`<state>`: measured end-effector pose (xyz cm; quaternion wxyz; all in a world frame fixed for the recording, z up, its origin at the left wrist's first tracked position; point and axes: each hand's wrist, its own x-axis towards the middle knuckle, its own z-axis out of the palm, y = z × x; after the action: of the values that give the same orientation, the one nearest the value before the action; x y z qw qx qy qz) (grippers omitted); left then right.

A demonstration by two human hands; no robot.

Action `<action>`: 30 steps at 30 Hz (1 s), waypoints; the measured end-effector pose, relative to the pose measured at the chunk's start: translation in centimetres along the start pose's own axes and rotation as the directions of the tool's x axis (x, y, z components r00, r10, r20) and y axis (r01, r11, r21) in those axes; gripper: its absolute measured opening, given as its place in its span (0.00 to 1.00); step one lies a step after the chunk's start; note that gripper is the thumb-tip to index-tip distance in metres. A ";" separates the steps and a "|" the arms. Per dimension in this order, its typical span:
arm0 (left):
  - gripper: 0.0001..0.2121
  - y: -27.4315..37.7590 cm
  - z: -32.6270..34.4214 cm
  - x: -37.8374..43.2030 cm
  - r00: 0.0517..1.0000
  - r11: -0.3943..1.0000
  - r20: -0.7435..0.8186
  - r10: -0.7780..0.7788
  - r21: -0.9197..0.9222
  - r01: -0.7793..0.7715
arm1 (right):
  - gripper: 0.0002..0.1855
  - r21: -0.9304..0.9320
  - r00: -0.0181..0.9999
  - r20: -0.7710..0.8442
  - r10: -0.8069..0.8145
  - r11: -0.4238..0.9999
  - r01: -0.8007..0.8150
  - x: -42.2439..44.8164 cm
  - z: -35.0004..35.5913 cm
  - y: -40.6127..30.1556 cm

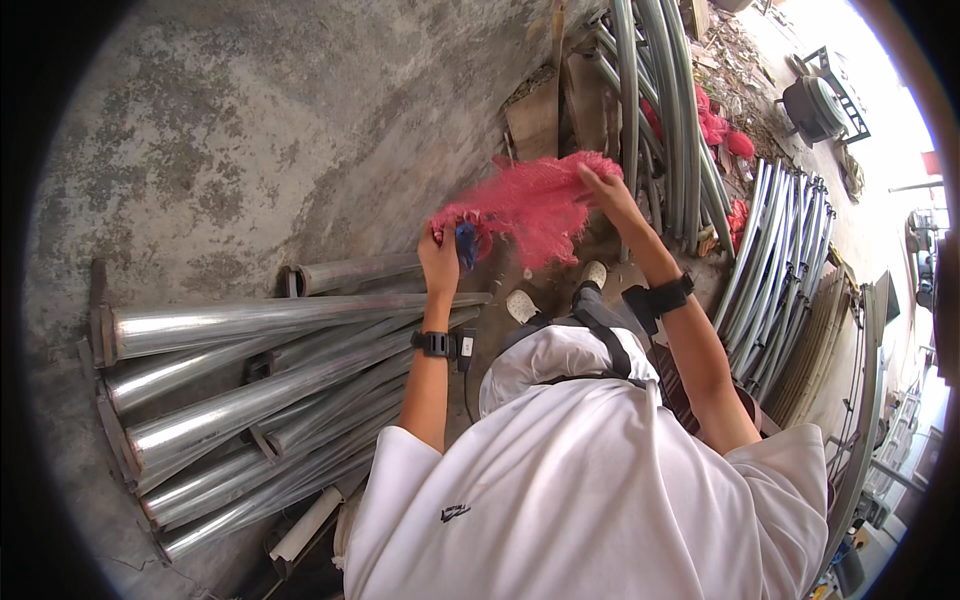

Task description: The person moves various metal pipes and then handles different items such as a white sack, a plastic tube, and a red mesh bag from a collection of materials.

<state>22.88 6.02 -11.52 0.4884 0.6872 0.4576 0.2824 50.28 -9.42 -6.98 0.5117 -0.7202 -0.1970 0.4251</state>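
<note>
A frayed red mesh sack (536,199) hangs stretched between my two hands, partly blurred. My left hand (439,259) grips its gathered left end, where a blue piece of material (466,244) shows beside the fingers. My right hand (609,196) pinches the upper right edge of the mesh. Below the sack are my feet in light-coloured clogs (523,306) on a dusty floor. What the sack contains, if anything, cannot be made out.
Galvanised steel posts with flanged ends (255,322) lean along the concrete wall (300,127) at left. Bent metal tubes (679,127) stand at the upper right, near red mesh bags (716,124). More metal tubes (772,255) and a dark metal pot (812,109) are further right.
</note>
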 end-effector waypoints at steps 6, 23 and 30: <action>0.16 5.4 1.5 1.4 0.996 0.962 -0.009 0.088 -0.258 -0.087 | 0.27 -0.548 0.990 0.049 -0.132 0.825 0.137 -3.6 3.1 -1.4; 0.16 0.5 0.1 3.2 0.928 0.794 0.268 -0.258 -0.489 0.362 | 0.13 -0.713 0.721 -0.067 -0.689 0.539 0.449 -0.2 6.4 -1.4; 0.16 2.7 2.3 1.5 0.954 0.954 0.268 0.130 -0.296 -0.047 | 0.24 -0.391 0.929 -0.125 -0.349 0.878 0.277 -0.5 6.3 -3.0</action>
<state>26.33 6.13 -9.92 0.6301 0.6628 0.3052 0.2656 45.26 -5.00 -4.76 0.4469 -0.7988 -0.3369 0.2207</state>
